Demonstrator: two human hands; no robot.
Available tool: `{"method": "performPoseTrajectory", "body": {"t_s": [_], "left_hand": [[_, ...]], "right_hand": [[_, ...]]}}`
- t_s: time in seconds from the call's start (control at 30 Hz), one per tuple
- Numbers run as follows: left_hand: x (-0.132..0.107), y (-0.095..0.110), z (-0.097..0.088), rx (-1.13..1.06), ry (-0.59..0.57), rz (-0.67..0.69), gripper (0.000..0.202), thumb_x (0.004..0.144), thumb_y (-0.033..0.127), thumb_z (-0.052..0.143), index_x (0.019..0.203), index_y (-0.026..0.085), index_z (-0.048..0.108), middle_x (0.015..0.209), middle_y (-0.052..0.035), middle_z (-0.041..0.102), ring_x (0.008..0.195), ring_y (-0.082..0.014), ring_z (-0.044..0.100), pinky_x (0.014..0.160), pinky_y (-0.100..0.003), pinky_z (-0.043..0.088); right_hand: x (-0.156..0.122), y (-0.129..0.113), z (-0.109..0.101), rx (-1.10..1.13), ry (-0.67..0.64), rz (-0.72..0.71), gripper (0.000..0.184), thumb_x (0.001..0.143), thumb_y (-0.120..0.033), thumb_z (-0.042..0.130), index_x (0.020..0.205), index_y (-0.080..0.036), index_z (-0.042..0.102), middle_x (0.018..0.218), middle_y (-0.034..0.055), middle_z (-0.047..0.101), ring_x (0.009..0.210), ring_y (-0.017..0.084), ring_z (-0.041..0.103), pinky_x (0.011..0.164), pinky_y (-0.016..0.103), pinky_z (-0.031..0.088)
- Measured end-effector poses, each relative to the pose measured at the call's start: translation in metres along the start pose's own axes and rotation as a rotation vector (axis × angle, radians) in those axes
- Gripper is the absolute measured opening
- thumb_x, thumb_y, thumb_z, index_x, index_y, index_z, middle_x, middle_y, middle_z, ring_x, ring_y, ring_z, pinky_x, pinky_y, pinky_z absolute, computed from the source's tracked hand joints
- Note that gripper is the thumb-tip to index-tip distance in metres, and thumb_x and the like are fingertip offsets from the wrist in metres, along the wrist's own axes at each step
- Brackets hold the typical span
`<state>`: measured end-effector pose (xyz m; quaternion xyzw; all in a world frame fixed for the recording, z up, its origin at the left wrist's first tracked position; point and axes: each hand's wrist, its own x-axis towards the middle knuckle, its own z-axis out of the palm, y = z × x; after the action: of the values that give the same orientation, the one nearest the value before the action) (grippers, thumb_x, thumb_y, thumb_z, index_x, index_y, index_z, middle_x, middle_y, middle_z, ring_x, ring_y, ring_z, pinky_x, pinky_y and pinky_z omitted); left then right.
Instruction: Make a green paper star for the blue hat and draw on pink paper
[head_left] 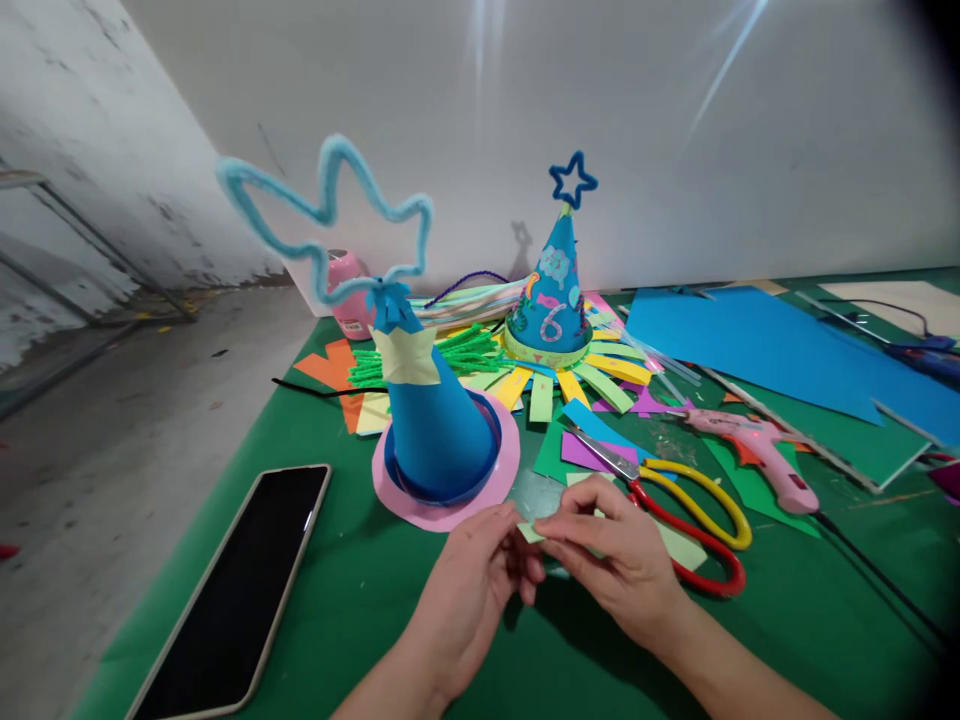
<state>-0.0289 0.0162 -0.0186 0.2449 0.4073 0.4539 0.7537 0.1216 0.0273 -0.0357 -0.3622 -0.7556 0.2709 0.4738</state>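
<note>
Low over the table, my left hand [469, 575] and my right hand [622, 555] meet with closed fingers on a small pale green piece of paper [529, 532]. My fingertips hide part of it. Just beyond my left hand stands a blue paper cone hat [431, 430] with a pink brim [504, 440]. A cream paper star [407, 355] is on its front, and a large light-blue pipe-cleaner shape [337, 170] rises from its tip. Scissors [641, 485] with one yellow and one red handle lie beside my right hand, over paper scraps.
A phone [240, 590] lies at the left. Behind stands a decorated blue party hat [559, 300] with a paper-strip brim and a dark-blue star. A pink glue gun [757, 450] with a cord, blue sheets [720, 335] and green pipe cleaners [472, 350] cover the right and back of the green table.
</note>
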Motion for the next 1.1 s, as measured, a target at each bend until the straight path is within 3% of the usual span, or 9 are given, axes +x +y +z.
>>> {"method": "performPoseTrajectory", "body": {"t_s": [0.23,0.4,0.7,0.97,1.1], "left_hand": [[0.0001,0.0006,-0.0049,0.129,0.062,0.079,0.02,0.077,0.023,0.054,0.059,0.014,0.053,0.052,0.0023,0.05,0.05,-0.0079,0.045,0.048,-0.019,0.034],[-0.0001,-0.0012,-0.0047,0.253,0.112,0.149,0.019,0.076,0.023,0.055,0.059,0.014,0.055,0.051,0.0038,0.048,0.048,-0.0061,0.043,0.051,-0.018,0.034],[0.0,-0.0003,-0.0025,0.092,0.045,0.048,0.02,0.072,0.026,0.06,0.056,0.013,0.056,0.052,0.0019,0.048,0.05,-0.0082,0.043,0.049,-0.02,0.035],[-0.0015,-0.0018,-0.0067,0.293,0.046,0.159,0.022,0.077,0.026,0.053,0.059,0.015,0.057,0.055,0.0013,0.051,0.055,-0.0105,0.045,0.057,-0.023,0.035],[-0.0025,0.0008,-0.0053,0.431,0.031,0.217,0.027,0.078,0.027,0.049,0.054,0.015,0.055,0.053,0.0008,0.049,0.056,-0.0122,0.045,0.058,-0.024,0.033]], "right_hand": [[0.0015,-0.0031,-0.0027,-0.213,-0.051,-0.127,0.028,0.074,-0.013,0.058,0.1,-0.024,0.061,0.087,0.0055,0.054,0.082,0.017,0.052,0.067,0.029,0.047],[-0.001,-0.0026,-0.002,-0.352,-0.014,-0.203,0.022,0.072,-0.012,0.061,0.09,-0.026,0.064,0.09,0.0052,0.054,0.085,0.018,0.051,0.069,0.031,0.044],[-0.0022,-0.0022,-0.0028,-0.409,-0.004,-0.283,0.024,0.074,-0.014,0.06,0.092,-0.028,0.063,0.086,0.0038,0.056,0.08,0.017,0.05,0.067,0.031,0.044],[-0.0019,-0.0029,-0.0035,-0.284,-0.023,-0.194,0.019,0.074,-0.013,0.058,0.091,-0.023,0.061,0.09,0.0057,0.052,0.085,0.018,0.051,0.07,0.032,0.046],[-0.0003,-0.0067,0.0,-0.136,-0.014,0.024,0.009,0.076,-0.017,0.055,0.082,-0.021,0.061,0.091,0.0064,0.051,0.086,0.018,0.052,0.072,0.03,0.046]]}}
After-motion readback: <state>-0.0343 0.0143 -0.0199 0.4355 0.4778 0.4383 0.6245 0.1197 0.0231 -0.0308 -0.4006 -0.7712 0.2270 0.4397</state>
